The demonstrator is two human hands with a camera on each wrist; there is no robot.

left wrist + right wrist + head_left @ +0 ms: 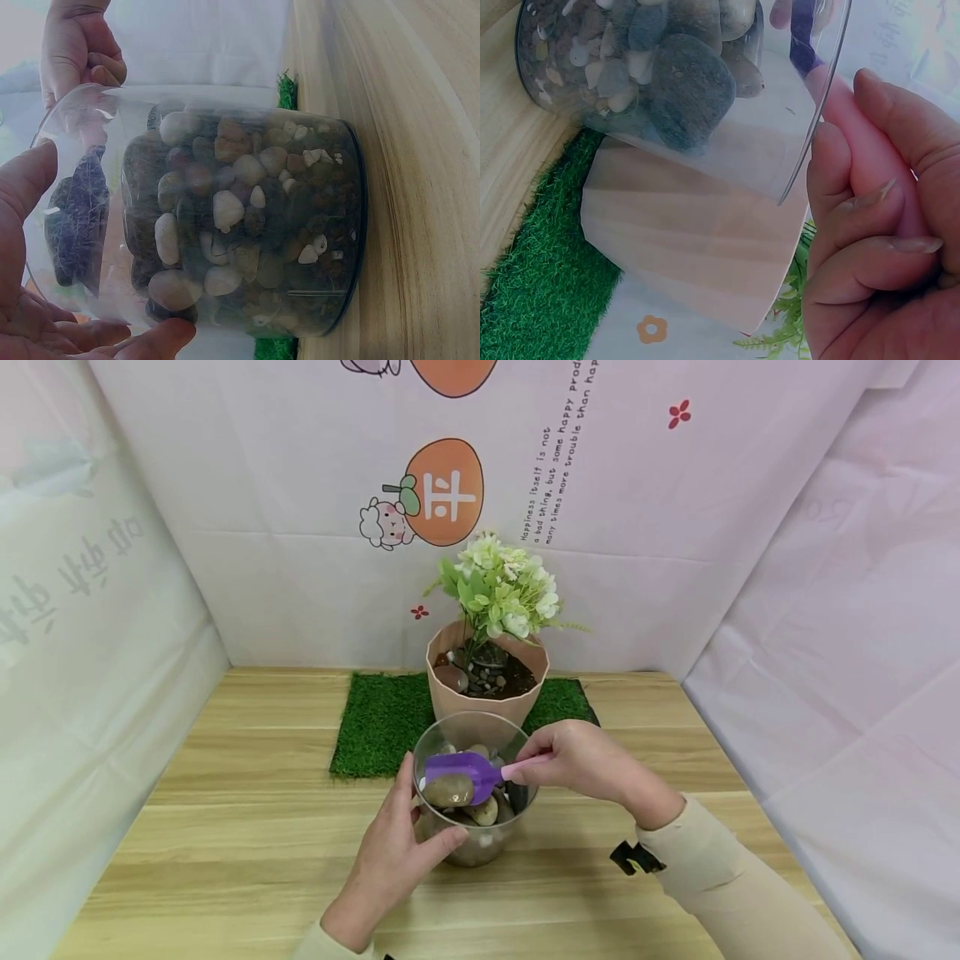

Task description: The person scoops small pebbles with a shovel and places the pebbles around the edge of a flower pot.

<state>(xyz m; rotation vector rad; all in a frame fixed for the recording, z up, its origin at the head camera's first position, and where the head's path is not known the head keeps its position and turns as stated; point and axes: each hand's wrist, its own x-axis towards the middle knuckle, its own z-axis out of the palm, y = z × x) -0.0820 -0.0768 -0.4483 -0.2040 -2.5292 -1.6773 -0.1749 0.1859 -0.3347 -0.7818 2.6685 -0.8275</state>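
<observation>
A clear round container (480,839), well filled with pebbles (225,210), stands on the table. My left hand (401,835) holds it from the left, thumb near the front rim and fingers along the far side. My right hand (581,764) grips the pink handle (870,150) of a small shovel with a purple blade (453,764). That blade lies inside the container's mouth and carries a large, smooth tan stone (450,791). More stones lie below, among them a big dark grey stone (690,94) against the right wall.
Behind the container is a pale pink flowerpot (457,697) with white-green flowers (510,585), dark soil and stones. Under the pot lies a green turf mat (382,718). The wooden table (247,827) is enclosed by printed white cloth walls (300,585).
</observation>
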